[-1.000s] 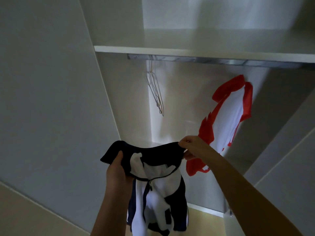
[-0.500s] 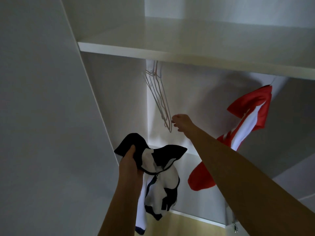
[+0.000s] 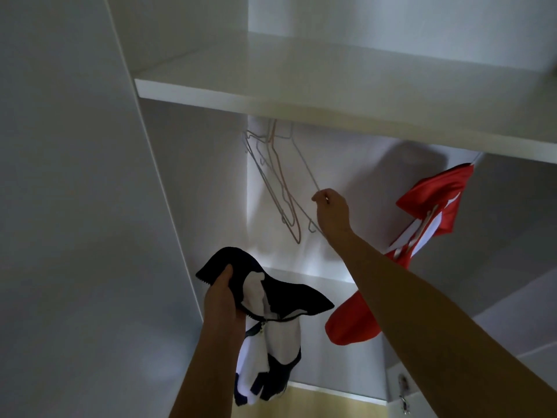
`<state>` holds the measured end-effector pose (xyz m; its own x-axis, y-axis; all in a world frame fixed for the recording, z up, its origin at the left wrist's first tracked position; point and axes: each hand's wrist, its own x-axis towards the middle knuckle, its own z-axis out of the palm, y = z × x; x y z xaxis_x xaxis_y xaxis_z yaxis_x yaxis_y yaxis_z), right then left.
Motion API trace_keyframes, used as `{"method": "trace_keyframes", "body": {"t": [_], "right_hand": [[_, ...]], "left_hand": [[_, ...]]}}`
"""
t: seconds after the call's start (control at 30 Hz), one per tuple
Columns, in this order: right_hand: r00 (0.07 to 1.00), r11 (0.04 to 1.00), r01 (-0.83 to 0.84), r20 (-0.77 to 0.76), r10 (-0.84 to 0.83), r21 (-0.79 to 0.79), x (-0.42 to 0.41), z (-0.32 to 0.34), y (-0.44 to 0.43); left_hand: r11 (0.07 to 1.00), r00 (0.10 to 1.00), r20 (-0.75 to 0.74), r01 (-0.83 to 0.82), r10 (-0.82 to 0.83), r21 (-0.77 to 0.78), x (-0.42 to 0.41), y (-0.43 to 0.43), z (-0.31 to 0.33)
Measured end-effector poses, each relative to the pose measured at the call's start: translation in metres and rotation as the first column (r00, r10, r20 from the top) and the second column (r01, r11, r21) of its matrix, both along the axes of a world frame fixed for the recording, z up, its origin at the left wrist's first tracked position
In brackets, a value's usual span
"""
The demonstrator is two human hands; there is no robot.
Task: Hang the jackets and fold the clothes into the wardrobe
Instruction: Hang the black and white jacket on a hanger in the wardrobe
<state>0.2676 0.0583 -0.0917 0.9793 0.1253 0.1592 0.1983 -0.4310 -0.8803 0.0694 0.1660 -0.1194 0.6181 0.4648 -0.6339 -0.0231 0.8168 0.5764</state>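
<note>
Wire, thin and pale: that clothes hanger (image 3: 307, 169) is pinched in the right hand (image 3: 331, 212). I'd unhook it upward, clear of the bunched wire hangers (image 3: 280, 194) just left. Lower down, the left hand (image 3: 223, 300) grips the navy-and-white zip jacket (image 3: 289, 300) by its collar. A red-and-white jacket (image 3: 434, 203) hangs to the right.

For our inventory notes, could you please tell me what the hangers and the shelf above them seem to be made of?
Hangers: thin wire, probably metal, perhaps coated; slender bent outlines. Shelf: smooth white board, likely laminate over wood; soft sheen, square edge.
</note>
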Motion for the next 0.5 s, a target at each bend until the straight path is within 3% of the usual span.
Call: {"method": "trace_keyframes", "body": {"t": [0.2,0.37,0.5], "right_hand": [[0.995,0.991,0.062,0.065,-0.070,0.119,-0.022,0.014,-0.034],[0.990,0.991,0.129,0.047,-0.130,0.026,-0.051,-0.003,-0.088],[0.989,0.990,0.138,-0.062,-0.136,0.026,-0.090,-0.016,-0.139]], "left_hand": [[1.000,0.999,-0.041,0.026,-0.026,-0.001,-0.007,-0.012,-0.002],[0.996,0.995,-0.026,0.092,-0.092,-0.019,-0.015,-0.041,-0.002],[0.995,0.995,0.010,0.094,-0.094,0.024,-0.022,-0.068,0.003]]}}
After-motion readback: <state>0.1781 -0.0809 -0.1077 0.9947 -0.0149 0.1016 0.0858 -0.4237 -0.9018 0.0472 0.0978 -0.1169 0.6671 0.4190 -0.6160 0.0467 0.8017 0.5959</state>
